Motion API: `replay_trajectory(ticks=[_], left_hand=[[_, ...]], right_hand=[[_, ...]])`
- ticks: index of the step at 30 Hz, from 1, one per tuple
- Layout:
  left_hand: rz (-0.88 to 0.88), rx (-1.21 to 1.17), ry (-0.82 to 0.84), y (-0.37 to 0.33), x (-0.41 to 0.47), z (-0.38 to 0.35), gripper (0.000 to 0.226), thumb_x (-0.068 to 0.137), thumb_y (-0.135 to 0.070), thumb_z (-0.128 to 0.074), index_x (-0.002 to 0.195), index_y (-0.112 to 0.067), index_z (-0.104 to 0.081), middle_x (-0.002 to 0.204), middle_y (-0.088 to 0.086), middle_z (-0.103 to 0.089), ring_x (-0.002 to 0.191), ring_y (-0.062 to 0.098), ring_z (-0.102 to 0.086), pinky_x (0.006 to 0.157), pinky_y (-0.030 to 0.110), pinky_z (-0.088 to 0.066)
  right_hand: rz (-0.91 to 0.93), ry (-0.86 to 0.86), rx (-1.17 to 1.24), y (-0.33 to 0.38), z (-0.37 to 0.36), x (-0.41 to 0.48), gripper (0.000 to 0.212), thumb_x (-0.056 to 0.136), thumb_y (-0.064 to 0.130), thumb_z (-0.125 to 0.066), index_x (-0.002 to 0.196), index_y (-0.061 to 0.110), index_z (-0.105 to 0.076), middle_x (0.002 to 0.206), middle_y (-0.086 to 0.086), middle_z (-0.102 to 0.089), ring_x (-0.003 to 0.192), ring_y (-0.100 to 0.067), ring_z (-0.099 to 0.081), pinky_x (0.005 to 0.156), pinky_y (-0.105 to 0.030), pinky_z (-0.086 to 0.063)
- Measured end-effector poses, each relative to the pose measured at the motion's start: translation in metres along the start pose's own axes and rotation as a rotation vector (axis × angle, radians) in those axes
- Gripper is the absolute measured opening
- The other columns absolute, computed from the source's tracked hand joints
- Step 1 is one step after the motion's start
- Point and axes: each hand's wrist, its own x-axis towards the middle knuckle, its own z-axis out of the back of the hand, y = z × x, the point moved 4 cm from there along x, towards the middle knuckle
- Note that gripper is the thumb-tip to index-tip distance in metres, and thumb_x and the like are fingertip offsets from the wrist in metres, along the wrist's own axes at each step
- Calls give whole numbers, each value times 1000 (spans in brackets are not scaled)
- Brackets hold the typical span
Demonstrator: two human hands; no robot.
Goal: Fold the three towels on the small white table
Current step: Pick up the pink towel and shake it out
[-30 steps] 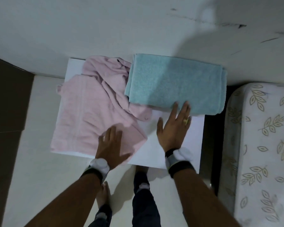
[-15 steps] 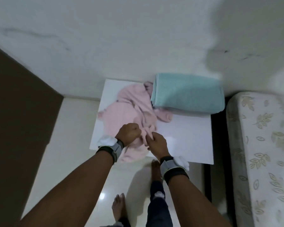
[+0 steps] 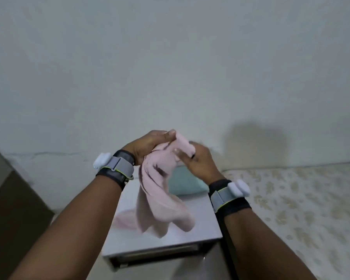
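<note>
A pink towel (image 3: 160, 190) hangs bunched in the air above the small white table (image 3: 200, 225). Both hands grip its top edge close together: my left hand (image 3: 150, 144) from the left, my right hand (image 3: 198, 160) from the right. Another pink towel (image 3: 125, 219) lies on the table's left part, mostly hidden behind the hanging one. The folded light-blue towel (image 3: 182, 182) rests at the back of the table, partly covered by the pink towel and my right hand.
A mattress with a leaf pattern (image 3: 301, 209) stands right beside the table on the right. A brown piece of furniture (image 3: 10, 209) is at the left. A white wall (image 3: 170, 67) rises directly behind the table.
Both hands pinched the pink towel on the table and have lifted it up into the air. The camera has tilted up toward the wall.
</note>
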Motion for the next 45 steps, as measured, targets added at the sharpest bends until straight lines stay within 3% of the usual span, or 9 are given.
replay_trajectory(ticks=[5, 12, 17, 21, 28, 35, 37, 41, 45], left_hand=[[-205, 808, -308, -66, -30, -24, 29, 73, -32, -79, 97, -24, -64, 99, -7, -72, 96, 17, -68, 81, 35, -54], [-48, 476, -481, -23, -69, -18, 20, 91, -19, -70, 80, -4, -63, 69, 3, -53, 66, 19, -45, 52, 25, -32], [-290, 421, -552, -91, -86, -62, 43, 97, -29, -64, 85, 12, -59, 74, 10, -47, 62, 16, -44, 51, 23, -34], [-431, 409, -484, -144, -88, -125, 44, 87, -30, -64, 75, 10, -50, 74, 8, -38, 67, 21, -32, 55, 31, -23], [-322, 1077, -440, -154, -95, -163, 16, 72, -30, -63, 69, -17, -74, 70, 4, -71, 65, 11, -60, 63, 28, -49], [-473, 969, -800, -182, -148, -105, 22, 78, -37, -69, 68, -17, -72, 68, 0, -70, 69, 19, -64, 64, 34, -49], [-390, 981, -749, -178, -151, -100, 27, 76, -38, -67, 68, -12, -69, 67, 9, -65, 66, 18, -57, 63, 32, -43], [-505, 1105, -446, -175, -148, -139, 12, 72, -24, -74, 68, -13, -73, 69, 5, -71, 68, 19, -68, 62, 35, -52], [-472, 976, -401, -178, -149, -132, 23, 62, -30, -82, 73, -13, -70, 68, -2, -70, 62, 10, -58, 58, 31, -45]], right_hand=[[94, -288, 103, 90, 77, 17, 26, 93, 25, -64, 93, -1, -67, 92, -14, -71, 86, -23, -66, 75, -34, -50], [-4, -412, 481, 118, 157, 1, 17, 97, 22, -64, 93, 11, -75, 87, 4, -69, 78, -7, -62, 72, -24, -51], [-67, -86, 371, 73, 190, -22, 40, 69, 22, -69, 105, 4, -71, 95, -4, -69, 89, -19, -62, 85, -36, -47], [29, 405, 319, 89, 169, -56, 50, 82, 35, -73, 131, 25, -66, 118, -2, -72, 106, -15, -67, 90, -34, -49], [168, 21, -178, 98, 125, -63, 20, 71, 22, -66, 70, 13, -48, 66, 3, -52, 66, -22, -49, 56, -32, -34], [-93, -58, -303, -1, 113, -101, 7, 65, 15, -50, 62, 14, -43, 62, -5, -44, 64, -34, -53, 60, -34, -32], [-43, -65, -101, 12, 118, -96, 3, 64, 20, -49, 61, 20, -48, 60, 2, -48, 58, -18, -50, 63, -33, -36], [177, 284, 234, 126, 92, -89, 51, 73, 22, -84, 122, 25, -67, 111, 7, -73, 107, -12, -70, 94, -33, -56], [234, 60, 238, 172, 93, -72, 5, 78, 10, -72, 80, 5, -71, 73, 1, -60, 72, -10, -55, 68, -33, -41]])
